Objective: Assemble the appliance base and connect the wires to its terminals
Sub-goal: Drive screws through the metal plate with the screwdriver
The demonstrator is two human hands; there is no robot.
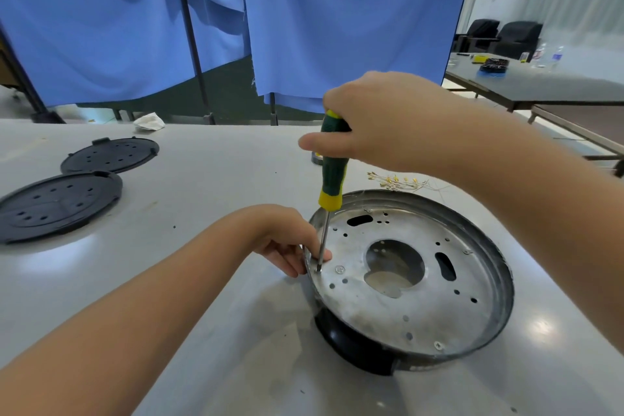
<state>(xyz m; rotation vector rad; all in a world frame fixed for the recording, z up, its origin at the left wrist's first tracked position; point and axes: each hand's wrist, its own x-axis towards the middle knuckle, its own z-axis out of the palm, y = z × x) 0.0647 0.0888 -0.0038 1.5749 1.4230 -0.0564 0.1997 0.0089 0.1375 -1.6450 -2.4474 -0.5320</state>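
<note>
Driving a screw, the right hand (381,121) grips the screwdriver (332,172) upright while the left hand (290,243) pinches the appliance base (405,280) rim, steadying it on the worktop (209,186).

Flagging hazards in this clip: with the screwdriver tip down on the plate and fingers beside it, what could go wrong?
The left hand pinches near the tip of the screwdriver; a slip could jab a finger. The base sits tilted on its black housing, so downward force might rock it.
</note>
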